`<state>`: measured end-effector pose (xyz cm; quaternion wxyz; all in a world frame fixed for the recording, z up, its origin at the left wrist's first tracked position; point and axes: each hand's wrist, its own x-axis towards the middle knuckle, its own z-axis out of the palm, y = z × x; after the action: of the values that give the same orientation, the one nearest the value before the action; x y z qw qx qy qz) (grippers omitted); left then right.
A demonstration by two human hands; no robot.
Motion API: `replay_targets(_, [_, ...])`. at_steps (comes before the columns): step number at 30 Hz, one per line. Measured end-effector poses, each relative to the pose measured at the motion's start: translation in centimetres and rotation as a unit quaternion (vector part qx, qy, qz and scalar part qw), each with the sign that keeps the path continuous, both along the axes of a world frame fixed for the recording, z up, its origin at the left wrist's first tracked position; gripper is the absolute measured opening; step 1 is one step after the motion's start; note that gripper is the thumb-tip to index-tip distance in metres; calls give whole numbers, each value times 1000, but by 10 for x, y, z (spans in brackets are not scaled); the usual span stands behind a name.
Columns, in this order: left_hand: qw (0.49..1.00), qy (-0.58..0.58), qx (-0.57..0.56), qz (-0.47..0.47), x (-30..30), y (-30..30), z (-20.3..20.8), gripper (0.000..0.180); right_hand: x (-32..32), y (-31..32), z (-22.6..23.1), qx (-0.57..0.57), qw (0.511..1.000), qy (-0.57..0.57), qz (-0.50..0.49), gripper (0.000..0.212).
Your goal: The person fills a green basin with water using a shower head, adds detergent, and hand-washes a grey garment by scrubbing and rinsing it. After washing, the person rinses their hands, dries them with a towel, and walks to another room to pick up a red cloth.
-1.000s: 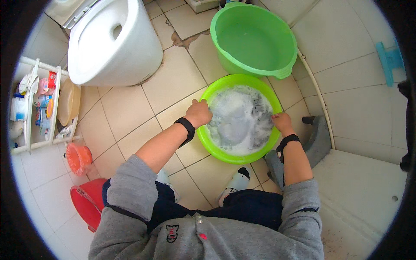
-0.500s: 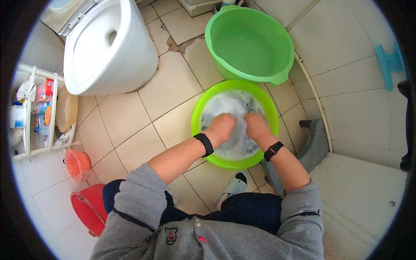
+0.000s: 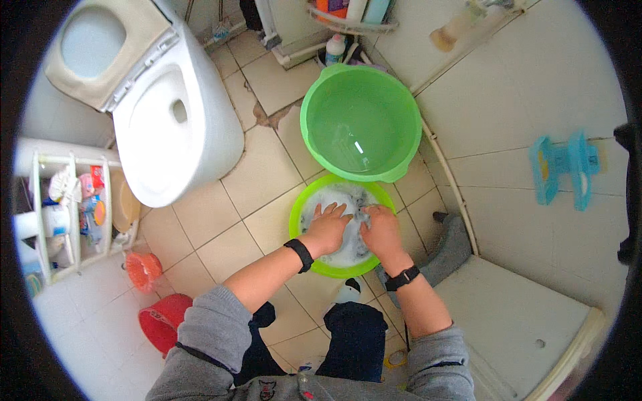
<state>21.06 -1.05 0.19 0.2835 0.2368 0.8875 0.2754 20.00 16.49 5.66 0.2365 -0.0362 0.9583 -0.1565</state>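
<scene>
A lime-green basin sits on the tiled floor before me, full of white suds. Something dark, perhaps fabric, shows in patches through the foam; its kind is hidden. Over the left part of the suds is my left hand, open, fingers spread and nothing visible in them. My right hand is at the basin's right side, fingers loosely bent and apart, their tips down at the foam; no held thing shows. Both wrists wear dark bands. Just beyond stands a larger green basin with clear liquid in it.
A white toilet with its lid up stands far left. Nearer are a white rack of toiletries, an orange container and a red bucket. At right are a grey curved object, a white ledge and a blue wall holder.
My hands, closed and held together above the suds before, have loosened; the left fingers are now spread. My view has tilted up, showing more of the far wall and the shelf there.
</scene>
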Motion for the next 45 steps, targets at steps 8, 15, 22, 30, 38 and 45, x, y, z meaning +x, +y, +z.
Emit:
replay_targets(8, [940, -131, 163, 268, -129, 12, 122, 40, -168, 2, 223, -137, 901, 390, -129, 43])
replay_targets(15, [772, -317, 343, 432, -258, 38, 162, 42, -295, -24, 286, -92, 848, 501, -143, 67])
replay_targets(22, [710, -413, 393, 414, -348, 92, 118, 39, -316, -12, 266, -90, 833, 509, -198, 52])
replay_targets(30, [667, -483, 433, 366, -380, 110, 82, 33, -286, 3, 212, -153, 821, 481, -268, 34])
replay_targets(38, [435, -637, 469, 430, -391, 115, 70, 35, -339, 25, 41, -721, 325, -22, -611, 28])
replay_targets(45, [416, -623, 460, 476, -387, 92, 44, 35, -358, 7, 33, -465, 769, -46, -436, 41])
